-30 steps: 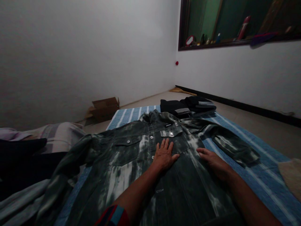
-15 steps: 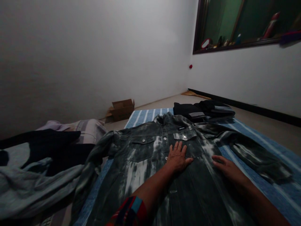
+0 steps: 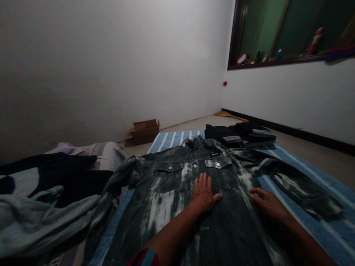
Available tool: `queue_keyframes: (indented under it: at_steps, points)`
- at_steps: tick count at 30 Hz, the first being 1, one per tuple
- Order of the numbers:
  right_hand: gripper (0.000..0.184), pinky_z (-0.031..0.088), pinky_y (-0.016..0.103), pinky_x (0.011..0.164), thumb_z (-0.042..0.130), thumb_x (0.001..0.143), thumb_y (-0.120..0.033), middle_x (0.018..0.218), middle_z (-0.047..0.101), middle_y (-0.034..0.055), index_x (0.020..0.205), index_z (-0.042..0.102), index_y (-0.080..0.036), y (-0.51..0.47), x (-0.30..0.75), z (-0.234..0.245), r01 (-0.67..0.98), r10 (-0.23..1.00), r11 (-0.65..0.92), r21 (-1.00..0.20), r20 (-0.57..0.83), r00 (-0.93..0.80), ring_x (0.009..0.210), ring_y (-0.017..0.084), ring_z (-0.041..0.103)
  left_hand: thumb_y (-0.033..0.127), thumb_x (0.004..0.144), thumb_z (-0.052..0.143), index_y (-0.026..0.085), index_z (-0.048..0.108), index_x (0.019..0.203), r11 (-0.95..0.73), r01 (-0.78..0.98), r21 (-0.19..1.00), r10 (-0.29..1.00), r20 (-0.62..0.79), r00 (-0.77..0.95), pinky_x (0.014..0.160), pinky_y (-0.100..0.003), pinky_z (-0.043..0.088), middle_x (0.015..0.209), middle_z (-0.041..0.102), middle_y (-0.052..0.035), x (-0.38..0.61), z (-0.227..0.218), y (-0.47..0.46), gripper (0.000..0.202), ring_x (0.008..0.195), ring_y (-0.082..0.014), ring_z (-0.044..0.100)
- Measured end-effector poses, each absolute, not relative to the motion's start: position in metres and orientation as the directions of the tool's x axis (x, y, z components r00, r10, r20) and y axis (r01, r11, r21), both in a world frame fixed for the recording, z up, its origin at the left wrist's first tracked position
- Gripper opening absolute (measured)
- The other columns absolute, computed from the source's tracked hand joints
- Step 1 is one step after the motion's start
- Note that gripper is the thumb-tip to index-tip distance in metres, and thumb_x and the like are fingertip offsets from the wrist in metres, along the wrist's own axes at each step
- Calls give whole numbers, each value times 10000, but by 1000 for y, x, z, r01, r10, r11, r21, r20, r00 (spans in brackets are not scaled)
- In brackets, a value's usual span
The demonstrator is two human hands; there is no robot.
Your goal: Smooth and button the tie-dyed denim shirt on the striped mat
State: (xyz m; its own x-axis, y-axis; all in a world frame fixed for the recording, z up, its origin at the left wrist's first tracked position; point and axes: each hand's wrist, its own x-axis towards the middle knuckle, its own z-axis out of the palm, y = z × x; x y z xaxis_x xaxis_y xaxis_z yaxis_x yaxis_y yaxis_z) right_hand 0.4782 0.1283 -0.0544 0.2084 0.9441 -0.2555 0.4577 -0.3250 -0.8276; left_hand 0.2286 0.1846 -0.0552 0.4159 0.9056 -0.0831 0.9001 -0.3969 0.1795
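One jacket (image 3: 172, 203) lies front up and spread on a striped sheet (image 3: 173, 138), its single small label (image 3: 215, 154) bearing pale lettering too small to read, above one of two chest pockets (image 3: 167, 181), with three buttons (image 3: 195, 166) showing. The person's left hand (image 3: 204, 195) rests flat on its front, fingers straight, slightly parted and gripping nothing, while the right hand (image 3: 268, 203), loosely open and empty, is at its side edge, whether touching one cannot tell. One box (image 3: 145, 133) stands beyond the sheet.
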Motion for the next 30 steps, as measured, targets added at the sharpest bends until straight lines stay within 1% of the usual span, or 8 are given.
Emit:
queue_keyframes:
  at_steps: [4, 9, 12, 16, 20, 23, 25, 30]
  points:
    - [601, 466, 331, 744, 514, 615, -578, 905, 695, 91, 998, 645, -134, 128, 480, -56, 453, 946, -322, -831, -262, 192, 856, 267, 643, 680, 860, 250, 42, 272, 1461, -390, 899, 200, 906, -90, 413, 1164, -472, 107, 1549, 118, -184, 226, -57, 180, 876, 1434, -301, 39]
    - [556, 468, 332, 761, 516, 621, -565, 939, 696, 99, 962, 650, -146, 129, 481, -61, 448, 950, -304, -841, -237, 201, 902, 276, 639, 712, 843, 235, 15, 225, 1469, -327, 924, 197, 934, -81, 348, 1159, -487, 132, 1550, 83, -186, 218, -59, 169, 937, 1429, -316, 16]
    - [572, 466, 337, 786, 517, 601, -574, 963, 692, 109, 950, 653, -141, 129, 481, -60, 453, 950, -306, -837, -238, 201, 918, 282, 634, 711, 846, 250, 11, 216, 1470, -328, 926, 185, 934, -85, 347, 1160, -485, 141, 1548, 77, -193, 215, -60, 168, 938, 1429, -316, 20]
    - [608, 465, 342, 799, 508, 579, -594, 981, 687, 118, 956, 651, -138, 130, 481, -59, 454, 949, -312, -835, -245, 201, 934, 287, 631, 698, 855, 251, 1, 220, 1466, -332, 922, 199, 930, -93, 355, 1166, -470, 121, 1545, 70, -201, 216, -57, 167, 927, 1427, -312, 13]
    - [599, 459, 351, 822, 515, 571, -584, 991, 686, 119, 943, 659, -138, 131, 483, -62, 466, 955, -291, -836, -226, 190, 944, 291, 628, 706, 852, 241, -6, 221, 1464, -318, 924, 213, 927, -134, 350, 1169, -471, 98, 1541, 57, -205, 218, -50, 158, 939, 1424, -316, -5]
    - [566, 463, 346, 815, 511, 602, -572, 996, 688, 113, 943, 661, -145, 130, 484, -66, 456, 961, -269, -848, -206, 184, 959, 290, 625, 726, 841, 226, -5, 211, 1467, -323, 922, 215, 921, -151, 358, 1167, -480, 97, 1540, 48, -206, 217, -48, 150, 962, 1422, -321, -8]
    - [566, 467, 343, 803, 514, 616, -568, 1001, 689, 110, 962, 657, -144, 130, 484, -67, 446, 958, -282, -850, -220, 187, 960, 290, 625, 734, 837, 223, -6, 209, 1467, -331, 919, 216, 920, -143, 365, 1167, -482, 102, 1539, 45, -208, 215, -51, 147, 972, 1421, -322, -8]
    - [610, 469, 350, 787, 521, 579, -585, 970, 695, 104, 972, 662, -141, 129, 483, -62, 460, 948, -311, -832, -239, 208, 908, 293, 637, 736, 836, 221, 2, 203, 1470, -353, 906, 235, 917, -103, 384, 1166, -479, 99, 1538, 31, -210, 211, -60, 147, 970, 1420, -319, -24]
